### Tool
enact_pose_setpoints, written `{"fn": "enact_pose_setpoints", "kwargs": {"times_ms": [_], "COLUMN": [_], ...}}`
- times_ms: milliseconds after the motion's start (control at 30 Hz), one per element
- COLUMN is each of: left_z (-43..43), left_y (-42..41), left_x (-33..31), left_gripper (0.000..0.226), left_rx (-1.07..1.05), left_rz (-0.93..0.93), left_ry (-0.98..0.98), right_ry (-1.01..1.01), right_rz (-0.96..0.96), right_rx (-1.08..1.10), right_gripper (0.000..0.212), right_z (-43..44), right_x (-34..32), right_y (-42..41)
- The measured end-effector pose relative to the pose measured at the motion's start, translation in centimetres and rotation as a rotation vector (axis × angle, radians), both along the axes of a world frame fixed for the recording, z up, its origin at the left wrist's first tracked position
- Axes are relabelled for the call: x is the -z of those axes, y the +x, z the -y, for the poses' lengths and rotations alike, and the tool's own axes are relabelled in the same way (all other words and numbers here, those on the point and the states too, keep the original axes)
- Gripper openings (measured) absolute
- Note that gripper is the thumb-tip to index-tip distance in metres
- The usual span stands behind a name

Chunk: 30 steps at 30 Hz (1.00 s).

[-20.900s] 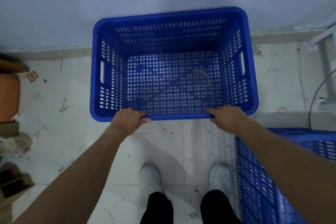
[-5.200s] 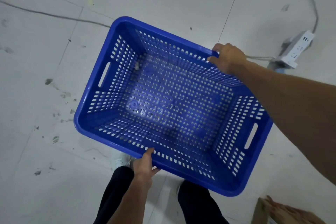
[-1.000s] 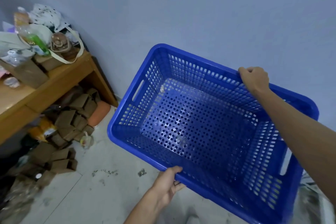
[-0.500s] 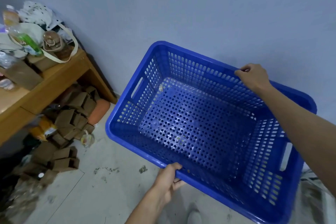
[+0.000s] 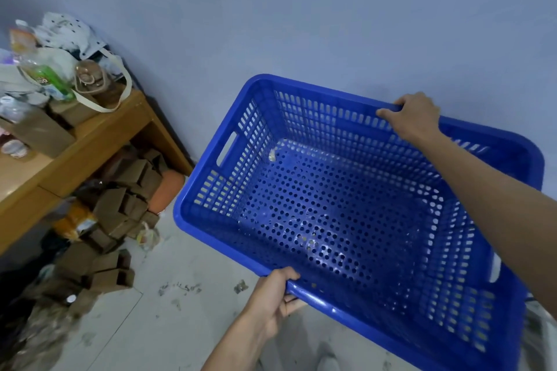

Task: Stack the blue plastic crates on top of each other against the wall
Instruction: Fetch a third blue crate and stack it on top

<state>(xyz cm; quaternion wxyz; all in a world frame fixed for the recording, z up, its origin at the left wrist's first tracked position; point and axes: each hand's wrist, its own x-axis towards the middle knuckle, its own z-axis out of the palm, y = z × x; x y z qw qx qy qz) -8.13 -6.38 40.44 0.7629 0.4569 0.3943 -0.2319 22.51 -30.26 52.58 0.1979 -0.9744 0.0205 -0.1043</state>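
Observation:
A blue perforated plastic crate (image 5: 229,190) is held up off the floor, tilted, with its far long side close to the pale blue wall (image 5: 301,9). My left hand (image 5: 274,295) grips the near long rim. My right hand (image 5: 413,117) grips the far long rim, its forearm crossing over the crate's right part. The crate is empty apart from small scraps on its bottom. No other crate can be made out; anything beneath this one is hidden.
A wooden table (image 5: 90,141) at the left carries bags, bottles and boxes. Brown cardboard boxes (image 5: 120,208) and an orange object (image 5: 168,190) are piled beneath it. The white tiled floor (image 5: 144,325) is dirty with small debris.
Since half a second ago the crate has shifted slightly toward the wall and a little lower, both hands still on its rims. Earlier I carried it across the floor toward this wall.

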Motion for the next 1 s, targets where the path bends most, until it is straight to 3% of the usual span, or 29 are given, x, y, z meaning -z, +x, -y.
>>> {"fn": "enact_pose_setpoints", "kwargs": {"times_ms": [300,400,567,667,767,1000], "left_z": [0.3,0.5,0.7,0.8,1.6,1.0], "left_y": [1.5,1.8,2.5,3.6,5.5,5.9], "left_x": [-0.1,0.0,-0.7,-1.0,-1.5,-1.4], "left_gripper": [0.003,0.002,0.007,0.005,0.006,0.012], "left_rx": [0.054,0.052,0.051,0.066,0.077,0.244], "left_rz": [-0.03,-0.019,-0.019,-0.038,-0.032,-0.018], "left_ry": [0.044,0.05,0.013,-0.019,-0.037,0.017], "right_ry": [-0.118,-0.166,-0.35,-0.461,-0.409,-0.225], "right_rz": [-0.064,-0.131,-0.301,-0.381,-0.46,-0.605], "right_rx": [0.069,0.025,-0.07,-0.084,-0.099,-0.185], "right_gripper": [0.047,0.04,0.055,0.052,0.04,0.044], "right_z": [1.0,1.4,1.7,1.6,1.7,0.4], "right_x": [2.7,3.3,3.0,2.8,3.4,4.7], "right_y": [1.0,0.8,0.2,-0.8,-2.5,-8.0]}}
